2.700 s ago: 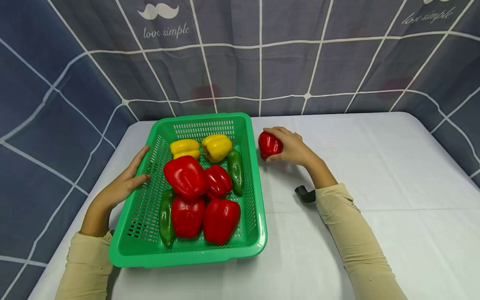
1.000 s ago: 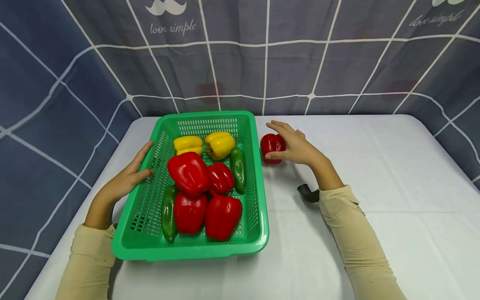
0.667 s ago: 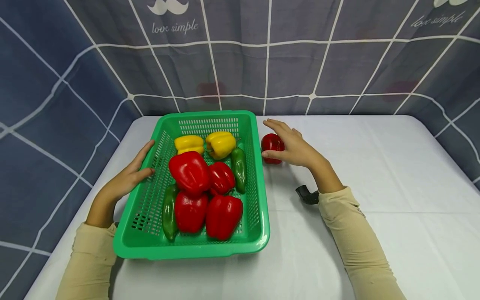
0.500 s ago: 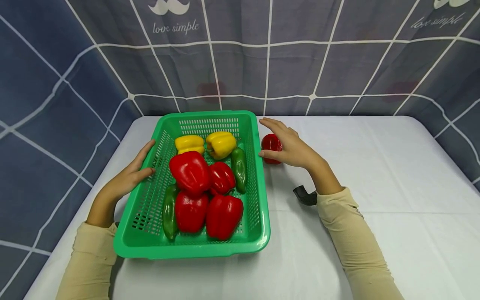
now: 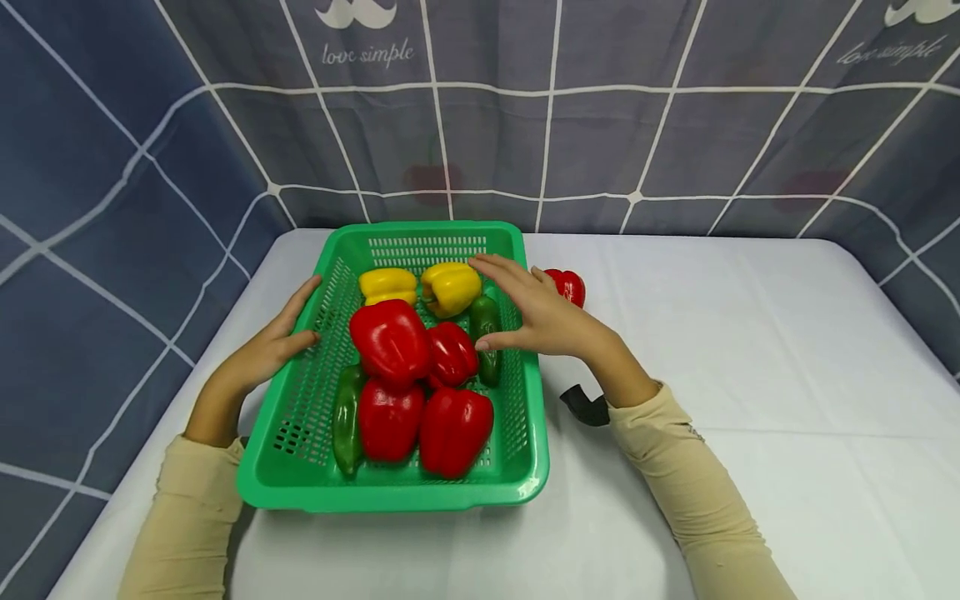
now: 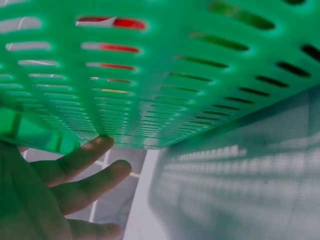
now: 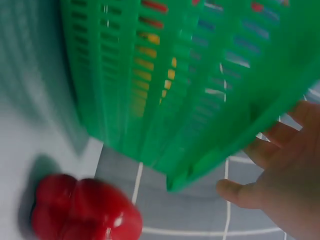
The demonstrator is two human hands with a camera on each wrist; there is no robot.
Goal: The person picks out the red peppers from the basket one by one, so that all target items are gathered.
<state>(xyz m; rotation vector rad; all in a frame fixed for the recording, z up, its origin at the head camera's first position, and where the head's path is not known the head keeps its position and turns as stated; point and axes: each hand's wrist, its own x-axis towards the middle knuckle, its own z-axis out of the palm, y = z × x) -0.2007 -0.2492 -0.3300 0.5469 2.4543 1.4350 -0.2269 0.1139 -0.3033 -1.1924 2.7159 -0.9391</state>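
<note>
glossy red peppers (image 5: 390,340), right hand (image 5: 538,315) spread empty, left hand (image 5: 266,352) straight-fingered against green basket (image 5: 390,499)

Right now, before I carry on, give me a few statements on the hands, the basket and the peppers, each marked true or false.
1. The left hand is at the left side of the green basket. True.
2. The right hand is holding a pepper. False: the right hand holds nothing and is over the basket's right side.
3. A lone red pepper lies outside the basket, on the white table. True.
4. The yellow peppers lie at the basket's near end. False: both are toward the far end.
5. One green pepper lies left of the red ones in the basket. True.
6. Only two red peppers are in the basket. False: four show there.
</note>
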